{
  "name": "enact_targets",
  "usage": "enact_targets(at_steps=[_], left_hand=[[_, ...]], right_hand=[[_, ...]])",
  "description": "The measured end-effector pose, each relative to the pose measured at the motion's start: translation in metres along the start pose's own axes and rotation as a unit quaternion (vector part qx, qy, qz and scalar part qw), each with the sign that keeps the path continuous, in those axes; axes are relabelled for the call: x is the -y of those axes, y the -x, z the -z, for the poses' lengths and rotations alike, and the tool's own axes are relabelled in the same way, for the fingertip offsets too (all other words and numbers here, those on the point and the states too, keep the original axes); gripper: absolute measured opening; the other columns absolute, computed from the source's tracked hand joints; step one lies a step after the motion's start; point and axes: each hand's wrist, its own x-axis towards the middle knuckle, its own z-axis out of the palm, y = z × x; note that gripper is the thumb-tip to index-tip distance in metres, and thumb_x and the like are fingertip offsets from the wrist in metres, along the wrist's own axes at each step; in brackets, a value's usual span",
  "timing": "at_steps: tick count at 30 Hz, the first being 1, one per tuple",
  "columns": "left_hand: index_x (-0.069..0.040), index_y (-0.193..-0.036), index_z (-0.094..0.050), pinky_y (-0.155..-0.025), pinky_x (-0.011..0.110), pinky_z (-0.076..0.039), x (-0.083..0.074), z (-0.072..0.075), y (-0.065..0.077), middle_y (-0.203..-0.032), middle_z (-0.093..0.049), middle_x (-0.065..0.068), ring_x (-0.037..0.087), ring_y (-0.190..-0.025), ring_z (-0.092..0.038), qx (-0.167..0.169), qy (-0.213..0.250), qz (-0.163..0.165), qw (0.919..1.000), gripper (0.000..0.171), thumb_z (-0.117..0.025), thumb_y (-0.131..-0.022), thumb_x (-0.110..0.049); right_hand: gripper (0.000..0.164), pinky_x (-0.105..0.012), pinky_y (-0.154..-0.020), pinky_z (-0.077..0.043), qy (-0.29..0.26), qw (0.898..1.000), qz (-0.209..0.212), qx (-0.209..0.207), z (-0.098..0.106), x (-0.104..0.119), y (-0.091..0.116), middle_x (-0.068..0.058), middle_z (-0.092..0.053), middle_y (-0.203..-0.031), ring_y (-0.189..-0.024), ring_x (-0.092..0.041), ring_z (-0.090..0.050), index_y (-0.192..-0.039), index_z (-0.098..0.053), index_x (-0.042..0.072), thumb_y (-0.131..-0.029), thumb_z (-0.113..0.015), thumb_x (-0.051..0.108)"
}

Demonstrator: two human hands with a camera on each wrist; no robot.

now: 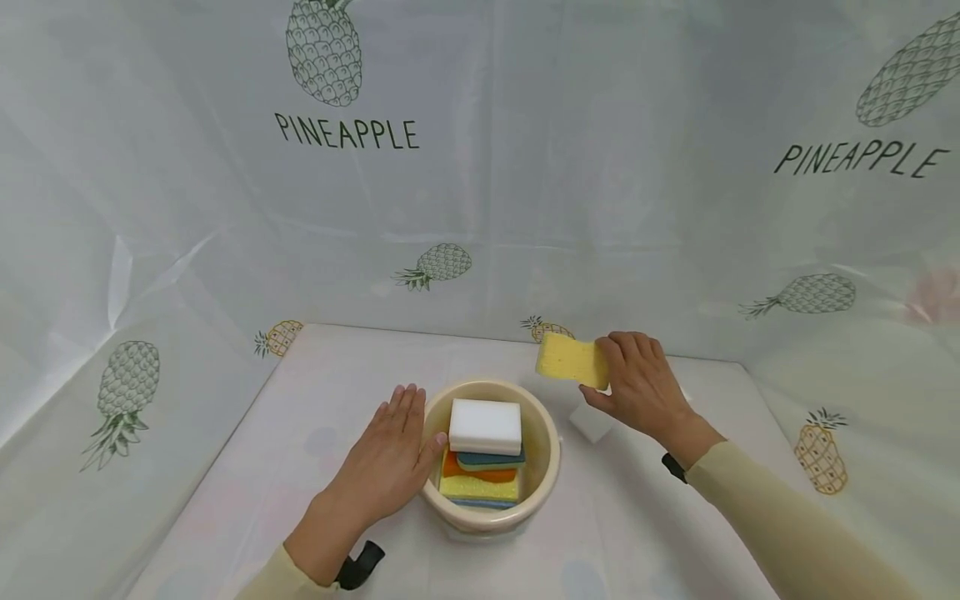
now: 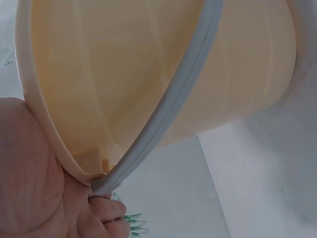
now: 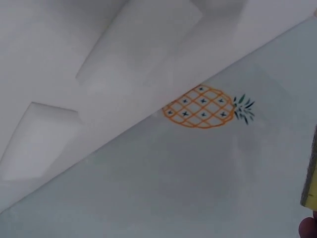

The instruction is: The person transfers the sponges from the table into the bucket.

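Observation:
A cream bucket (image 1: 551,467) stands on the table, holding a stack of sponges with a white foam block (image 1: 486,425) on top. Under the block show a blue-and-green sponge (image 1: 491,460), an orange one (image 1: 465,468) and a yellow one (image 1: 480,487). My left hand (image 1: 393,458) rests against the bucket's left rim with its fingers straight; the grey bucket handle (image 2: 168,104) hangs beside it. Raised right of the bucket, my right hand (image 1: 637,387) pinches a yellow sponge (image 1: 570,360) by one end. The sponge's grey scouring side (image 3: 308,183) shows in the right wrist view.
Two white blocks lie on the table, one (image 3: 42,141) apart from the other (image 3: 138,44); my right hand partly hides them in the head view. A pineapple-printed sheet (image 1: 600,167) hangs behind the table (image 1: 360,358) and along its sides.

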Motion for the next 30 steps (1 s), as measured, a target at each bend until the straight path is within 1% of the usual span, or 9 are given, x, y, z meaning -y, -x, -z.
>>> enact_targets(at_steps=[3, 5, 9, 14, 16, 18, 22, 25, 30], left_hand=[[0.008, -0.164, -0.024, -0.131, 0.058, -0.019, 0.0, 0.0, 0.0, -0.171, -0.025, 0.026, 0.041, -0.162, -0.017, 0.001, -0.007, -0.003, 1.0, 0.079, -0.041, -0.113, -0.05], [0.008, -0.164, -0.024, -0.131, 0.058, -0.018, 0.001, 0.001, 0.0, -0.171, -0.024, 0.027, 0.041, -0.162, -0.017, 0.002, -0.015, -0.004, 0.9999, 0.079, -0.04, -0.113, -0.05], [0.008, -0.164, -0.023, -0.131, 0.06, -0.017, 0.0, 0.002, 0.0, -0.172, -0.024, 0.027, 0.042, -0.162, -0.016, 0.004, -0.027, -0.006, 0.9996, 0.079, -0.04, -0.113, -0.05], [0.008, -0.164, -0.024, -0.131, 0.06, -0.016, -0.001, 0.003, 0.0, -0.171, -0.024, 0.027, 0.042, -0.162, -0.017, 0.001, -0.031, -0.008, 0.9995, 0.078, -0.041, -0.113, -0.049], [0.009, -0.163, -0.025, -0.131, 0.06, -0.017, -0.001, 0.003, 0.0, -0.171, -0.025, 0.027, 0.043, -0.161, -0.018, -0.001, -0.03, -0.009, 0.9995, 0.078, -0.041, -0.113, -0.048], [0.009, -0.163, -0.026, -0.131, 0.06, -0.018, -0.001, 0.003, 0.0, -0.171, -0.026, 0.027, 0.043, -0.161, -0.019, -0.002, -0.029, -0.009, 0.9995, 0.077, -0.041, -0.113, -0.048], [0.009, -0.163, -0.026, -0.131, 0.06, -0.018, -0.001, 0.001, 0.0, -0.17, -0.026, 0.027, 0.043, -0.161, -0.019, -0.003, -0.029, -0.007, 0.9996, 0.077, -0.041, -0.113, -0.047], [0.009, -0.163, -0.026, -0.131, 0.06, -0.018, 0.0, 0.0, 0.001, -0.17, -0.027, 0.028, 0.043, -0.161, -0.02, -0.005, -0.03, -0.008, 0.9995, 0.076, -0.04, -0.113, -0.047], [0.008, -0.163, -0.028, -0.13, 0.06, -0.02, 0.001, -0.001, 0.001, -0.17, -0.028, 0.027, 0.042, -0.161, -0.022, -0.014, -0.034, -0.009, 0.9993, 0.074, -0.04, -0.113, -0.046]], right_hand=[[0.073, -0.056, -0.085, -0.048, -0.012, 1.0, 0.0, -0.015, 0.008, 0.01, -0.006, -0.024, -0.056, -0.115, -0.105, -0.045, -0.053, -0.126, -0.053, -0.004, -0.097, -0.052, 0.062], [0.074, -0.055, -0.085, -0.048, -0.022, 1.0, 0.0, -0.023, 0.014, 0.016, -0.01, -0.024, -0.056, -0.115, -0.104, -0.044, -0.053, -0.126, -0.053, -0.005, -0.098, -0.05, 0.064], [0.075, -0.053, -0.083, -0.047, -0.035, 0.999, 0.006, -0.025, 0.024, 0.031, -0.017, -0.024, -0.056, -0.114, -0.103, -0.044, -0.053, -0.125, -0.053, -0.006, -0.097, -0.057, 0.063], [0.076, -0.053, -0.081, -0.047, -0.043, 0.998, 0.022, -0.029, 0.035, 0.052, -0.021, -0.023, -0.058, -0.111, -0.1, -0.043, -0.054, -0.123, -0.055, -0.006, -0.093, -0.067, 0.062], [0.076, -0.052, -0.08, -0.047, -0.046, 0.998, 0.029, -0.029, 0.038, 0.061, -0.022, -0.022, -0.059, -0.11, -0.099, -0.042, -0.054, -0.122, -0.056, -0.006, -0.093, -0.067, 0.064], [0.076, -0.051, -0.079, -0.047, -0.05, 0.998, 0.034, -0.026, 0.041, 0.071, -0.022, -0.02, -0.059, -0.109, -0.098, -0.041, -0.054, -0.121, -0.058, -0.005, -0.094, -0.064, 0.066], [0.074, -0.048, -0.083, -0.047, -0.075, 0.997, 0.035, -0.003, 0.046, 0.092, -0.019, -0.015, -0.06, -0.11, -0.099, -0.035, -0.053, -0.12, -0.059, -0.001, -0.097, -0.058, 0.069], [0.072, -0.046, -0.087, -0.046, -0.105, 0.994, 0.039, 0.018, 0.048, 0.106, -0.015, -0.011, -0.06, -0.112, -0.101, -0.03, -0.053, -0.121, -0.06, 0.003, -0.096, -0.059, 0.07], [0.07, -0.044, -0.09, -0.046, -0.144, 0.987, 0.065, 0.036, 0.048, 0.124, -0.009, -0.006, -0.062, -0.115, -0.106, -0.024, -0.055, -0.123, -0.062, 0.007, -0.094, -0.063, 0.07]])
